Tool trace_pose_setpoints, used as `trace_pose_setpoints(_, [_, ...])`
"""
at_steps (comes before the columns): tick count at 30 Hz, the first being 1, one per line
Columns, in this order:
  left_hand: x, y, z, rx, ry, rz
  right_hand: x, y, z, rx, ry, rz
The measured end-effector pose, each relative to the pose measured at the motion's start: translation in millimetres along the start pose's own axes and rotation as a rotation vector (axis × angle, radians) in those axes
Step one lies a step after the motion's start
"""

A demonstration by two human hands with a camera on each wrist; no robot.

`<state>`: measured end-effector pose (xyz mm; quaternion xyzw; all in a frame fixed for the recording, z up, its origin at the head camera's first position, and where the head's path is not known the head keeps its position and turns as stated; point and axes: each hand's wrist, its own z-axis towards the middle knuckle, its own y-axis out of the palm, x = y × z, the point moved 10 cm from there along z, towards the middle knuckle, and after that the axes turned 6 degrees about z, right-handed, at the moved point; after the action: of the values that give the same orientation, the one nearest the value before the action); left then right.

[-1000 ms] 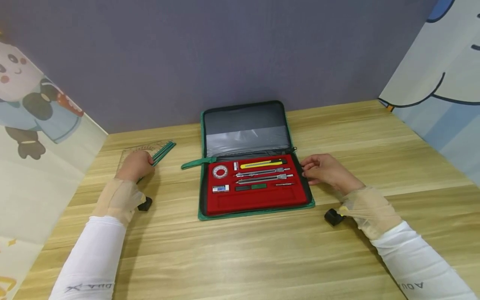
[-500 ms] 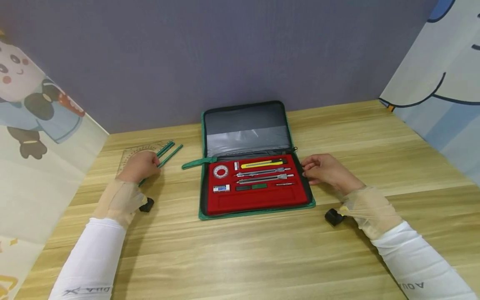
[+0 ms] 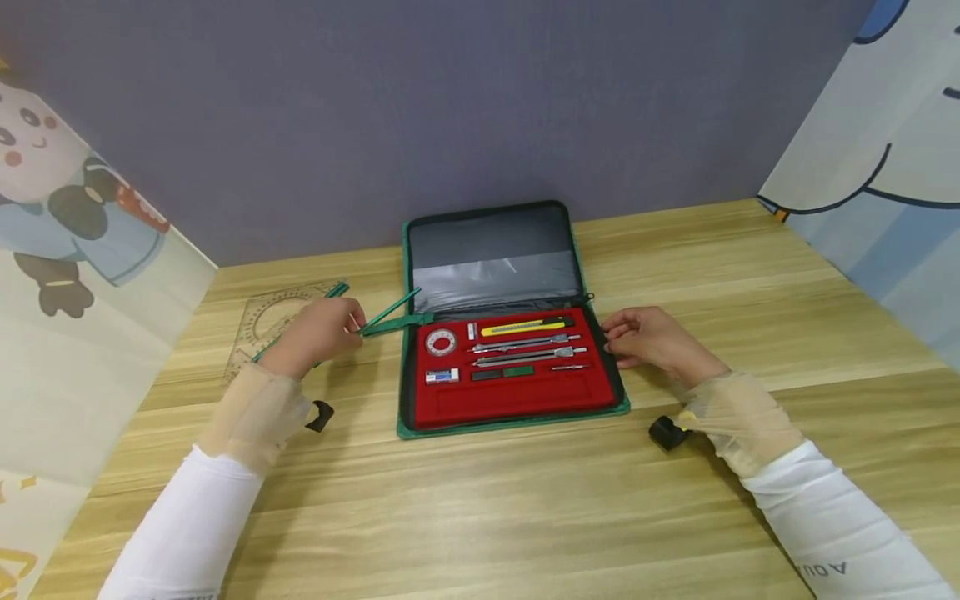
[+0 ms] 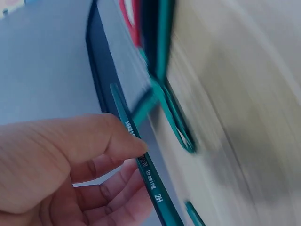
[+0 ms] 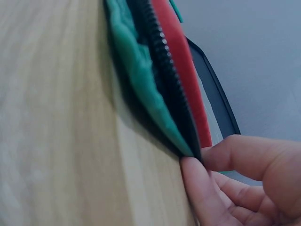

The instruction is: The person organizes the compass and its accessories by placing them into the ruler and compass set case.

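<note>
My left hand [image 3: 322, 333] pinches a green pencil [image 4: 149, 174] between thumb and fingers. The barrel reads "Drawing 2H", and its far end points toward the case's wrist strap [image 3: 408, 320]. An open zip case [image 3: 517, 408] with a red molded insert lies in the middle of the table. Its right edge is pinched by my right hand [image 3: 652, 343]; the right wrist view shows thumb and finger on the green border [image 5: 134, 70] beside the zipper. Under and behind the left hand, more green pencils [image 3: 339, 290] lie over a clear set square [image 3: 258, 317], partly hidden.
The insert holds a yellow utility knife [image 3: 517, 329], metal compasses [image 3: 525, 359], an eraser [image 3: 442, 376], a white ring-shaped disc [image 3: 441, 342] and small parts. The case's dark lid [image 3: 491, 237] stands raised near the grey wall [image 3: 480, 108].
The left hand has drawn one pencil away from the bunch on the set square and carried it right, toward the case. The right hand stays at the case edge.
</note>
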<state>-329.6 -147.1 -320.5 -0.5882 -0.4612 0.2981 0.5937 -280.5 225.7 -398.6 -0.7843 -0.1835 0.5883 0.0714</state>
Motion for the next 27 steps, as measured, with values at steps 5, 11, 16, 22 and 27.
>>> trace_pose_setpoints(5, [39.5, 1.2, 0.9, 0.054, 0.111, 0.039, 0, 0, -1, 0.001, 0.004, -0.006])
trace_pose_setpoints(11, [83.1, 14.2, 0.2, 0.059, 0.224, 0.077, 1, -1, 0, 0.010, 0.011, -0.004])
trace_pose_setpoints(16, [115.3, 24.7, -7.2, 0.034, 0.292, 0.076, 1, -1, 0, 0.005, 0.012, 0.000])
trace_pose_setpoints(22, [147.7, 38.1, -16.0, -0.006, 0.366, 0.074, 0, 1, 0, 0.001, 0.011, 0.002])
trace_pose_setpoints(27, [169.8, 48.2, -20.6, -0.020, 0.438, 0.080, 0, 0, 0, 0.004, 0.009, 0.004])
